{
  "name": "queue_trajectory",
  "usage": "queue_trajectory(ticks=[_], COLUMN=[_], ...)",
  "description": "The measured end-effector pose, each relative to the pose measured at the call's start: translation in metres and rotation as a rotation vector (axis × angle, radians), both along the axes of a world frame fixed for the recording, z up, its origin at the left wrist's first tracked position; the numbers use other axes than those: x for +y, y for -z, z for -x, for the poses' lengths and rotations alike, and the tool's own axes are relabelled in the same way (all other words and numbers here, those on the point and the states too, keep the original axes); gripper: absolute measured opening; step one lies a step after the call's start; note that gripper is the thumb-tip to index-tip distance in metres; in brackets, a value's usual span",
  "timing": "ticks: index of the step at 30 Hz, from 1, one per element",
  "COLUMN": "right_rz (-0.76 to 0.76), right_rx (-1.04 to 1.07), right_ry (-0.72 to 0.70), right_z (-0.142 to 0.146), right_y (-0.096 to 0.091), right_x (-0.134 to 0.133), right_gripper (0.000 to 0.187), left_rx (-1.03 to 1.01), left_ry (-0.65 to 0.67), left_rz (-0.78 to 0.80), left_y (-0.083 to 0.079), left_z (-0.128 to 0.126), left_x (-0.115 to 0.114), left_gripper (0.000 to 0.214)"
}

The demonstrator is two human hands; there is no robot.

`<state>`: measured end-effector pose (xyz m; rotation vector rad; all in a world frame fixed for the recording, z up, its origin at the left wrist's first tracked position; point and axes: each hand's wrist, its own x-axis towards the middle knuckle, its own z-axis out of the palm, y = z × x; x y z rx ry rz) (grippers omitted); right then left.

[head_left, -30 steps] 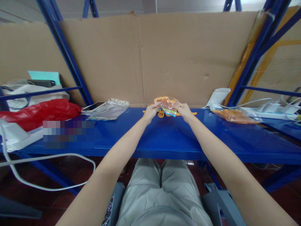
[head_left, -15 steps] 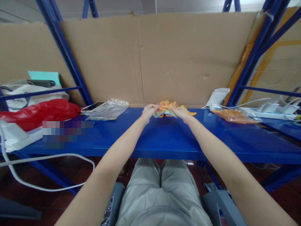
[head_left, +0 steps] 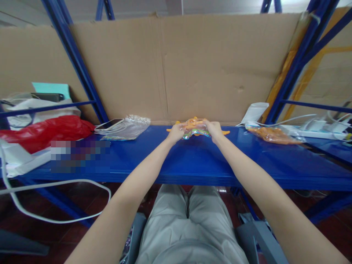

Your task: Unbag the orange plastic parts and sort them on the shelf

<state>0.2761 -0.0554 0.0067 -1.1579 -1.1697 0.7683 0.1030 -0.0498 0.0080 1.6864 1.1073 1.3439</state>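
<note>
At the back of the blue shelf, a clear plastic bag (head_left: pixel 195 127) with a colourful printed edge is stretched between my hands. My left hand (head_left: pixel 176 132) is closed on its left end, and my right hand (head_left: pixel 215 130) grips the right end. Orange plastic pieces (head_left: pixel 194 119) show at and behind the bag; whether they lie in it or under it I cannot tell. An orange tip (head_left: pixel 226 132) sticks out beyond my right hand. My fingertips are partly hidden by the bag and by my own hands.
A blue shelf (head_left: pixel 192 161) carries a flat clear packet (head_left: pixel 129 128) and a phone (head_left: pixel 110 124) on the left, near a red plastic bag (head_left: pixel 55 130). Rightward lie another bag of orange pieces (head_left: pixel 275 135) and a white power strip (head_left: pixel 316 132). Cardboard (head_left: pixel 206 69) stands behind.
My left hand has shifted slightly right and turned over the bag's left end. My right hand has risen a little. The bag looks flatter, and an orange tip now shows at the left.
</note>
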Motion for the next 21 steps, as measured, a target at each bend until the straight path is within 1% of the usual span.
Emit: queue_trajectory(ticks=[2, 3, 6, 9, 12, 14, 17, 19, 21], right_rz=[-0.014, -0.023, -0.058, -0.083, -0.098, -0.11, -0.138, -0.156, -0.161], right_rx=[0.044, 0.069, 0.131, 0.184, 0.17, 0.121, 0.051, 0.027, 0.019], right_ry=[0.074, 0.088, 0.051, 0.014, 0.032, 0.049, 0.038, 0.017, -0.001], right_z=[0.003, 0.004, 0.006, 0.006, 0.007, 0.008, 0.01, 0.01, 0.009], right_y=[-0.002, -0.003, -0.006, -0.008, -0.007, -0.005, -0.003, -0.001, 0.0], right_x=[-0.002, -0.003, -0.006, -0.006, -0.005, -0.004, -0.004, -0.004, -0.003], right_gripper=[0.013, 0.013, 0.011, 0.007, 0.011, 0.015, 0.02, 0.023, 0.025], left_rx=[-0.043, -0.064, -0.103, -0.095, -0.018, 0.088, 0.274, 0.344, 0.349], left_ry=[0.035, 0.061, 0.156, 0.209, 0.179, 0.131, 0.053, 0.029, 0.039], left_rz=[-0.017, -0.016, -0.009, -0.049, -0.144, -0.23, -0.341, -0.371, -0.387], left_y=[0.001, 0.002, 0.006, 0.011, 0.014, 0.014, 0.012, 0.01, 0.009], left_z=[0.0, -0.001, -0.005, -0.009, -0.007, -0.003, 0.003, 0.005, 0.006], left_x=[0.001, 0.001, 0.005, 0.012, 0.016, 0.017, 0.015, 0.013, 0.011], left_gripper=[0.026, 0.031, 0.048, 0.054, 0.049, 0.047, 0.053, 0.054, 0.05])
